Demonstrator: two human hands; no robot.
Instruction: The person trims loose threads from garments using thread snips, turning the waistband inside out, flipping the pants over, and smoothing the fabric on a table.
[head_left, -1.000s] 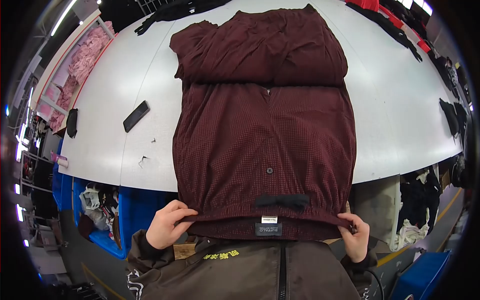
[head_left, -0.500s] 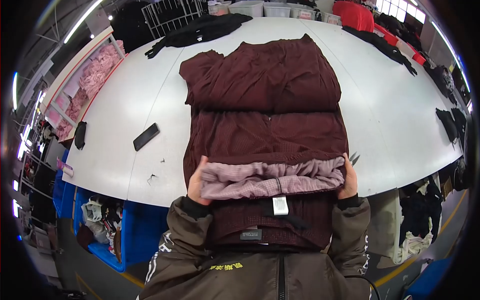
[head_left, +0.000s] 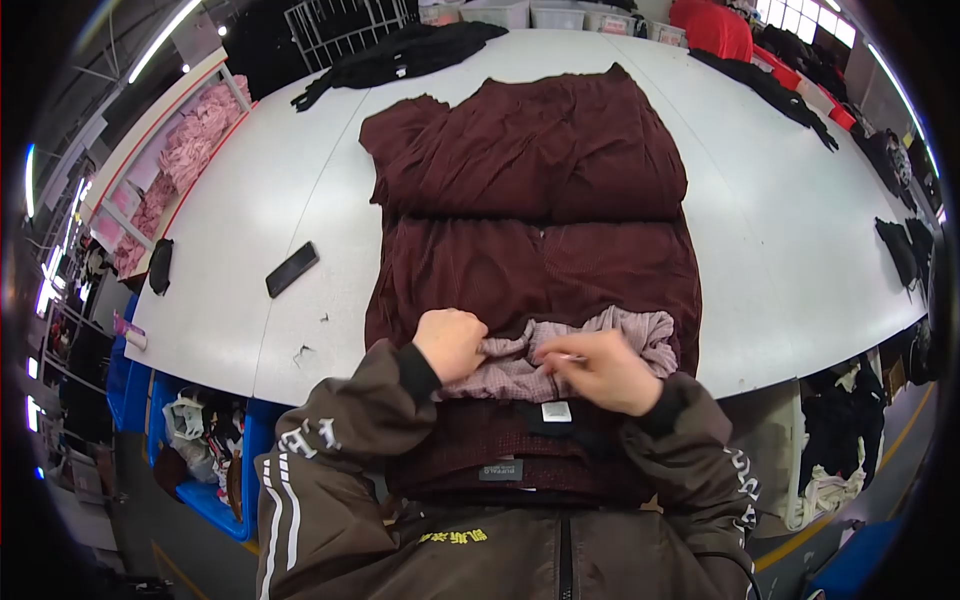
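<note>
Dark maroon garments (head_left: 540, 265) lie stacked in front of me. The nearest is opened out to show a pale checked lining (head_left: 500, 380), bunched up. My left hand (head_left: 450, 345) is closed on the left part of this lining, knuckles up. Over its middle, my right hand (head_left: 605, 370) is closed around what look like small thread snips (head_left: 572, 357); only a metallic bit shows between the fingers. Just below lies a white tag (head_left: 556, 411) on a dark strip, and closer to me a dark brand label (head_left: 500, 470) on the lower garment.
A black phone (head_left: 292, 270) lies left on the white table (head_left: 240, 210), near thread scraps. Black garments (head_left: 410, 60) lie at the far edge. Blue bins (head_left: 255, 440) stand below left, a pale bin (head_left: 795, 460) below right. A shelf (head_left: 165, 165) holds pink fabric.
Both hands have come inward from the sides of the lining, which is now more bunched. The pointed tool beside my right hand has gone from the table, and a metallic piece shows in that hand.
</note>
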